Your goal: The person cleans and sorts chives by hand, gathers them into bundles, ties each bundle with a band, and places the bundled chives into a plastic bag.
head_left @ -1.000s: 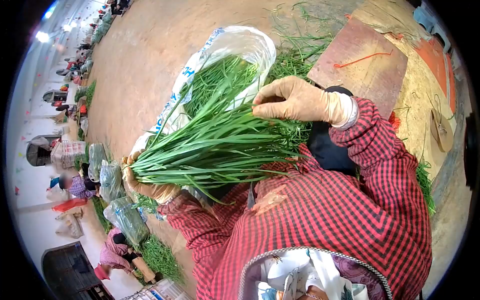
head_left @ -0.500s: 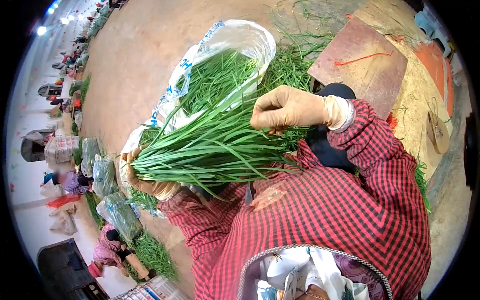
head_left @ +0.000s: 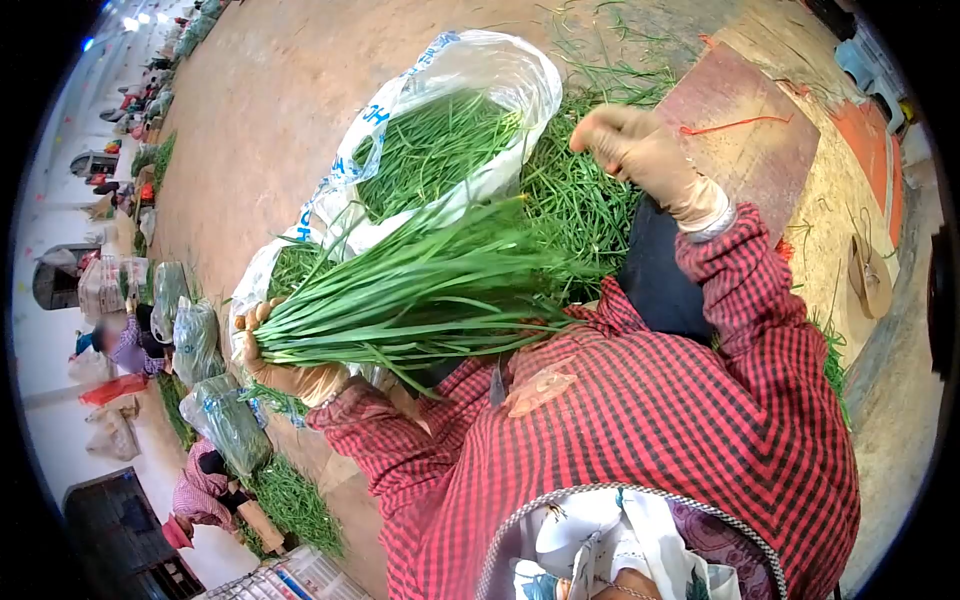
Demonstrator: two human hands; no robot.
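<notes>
My left hand, in a tan glove, is closed around the base of a bunch of garlic chives. The long green leaves fan out to the right across my lap, and some are blurred. My right hand, gloved too, is raised away from the bunch, over loose greens. Its fingers are loosely bent and apart, somewhat blurred, with nothing visible in them. Just beyond the bunch lies an open clear plastic bag with blue print, filled with more chives.
Loose chives are heaped beside the bag. A reddish board with a red string lies at the right, near a sandal. Stuffed bags and a person in a checked top are at the left.
My right hand has moved up and away from the chive leaves, and its closed fingers have loosened. My left hand keeps its hold on the bunch.
</notes>
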